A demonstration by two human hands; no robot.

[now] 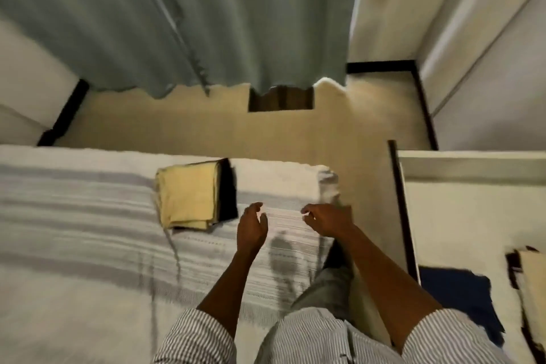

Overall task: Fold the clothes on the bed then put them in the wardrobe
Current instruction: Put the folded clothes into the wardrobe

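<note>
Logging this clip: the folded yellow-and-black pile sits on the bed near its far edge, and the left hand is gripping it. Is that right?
Not quite. In the head view the folded pile does sit near the bed's far edge, but the left hand is open and apart from it, holding nothing.

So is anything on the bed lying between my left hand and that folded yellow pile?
Nothing visible. The left hand hovers open just right of the folded yellow pile, with only bare striped bedspread between them.
</note>
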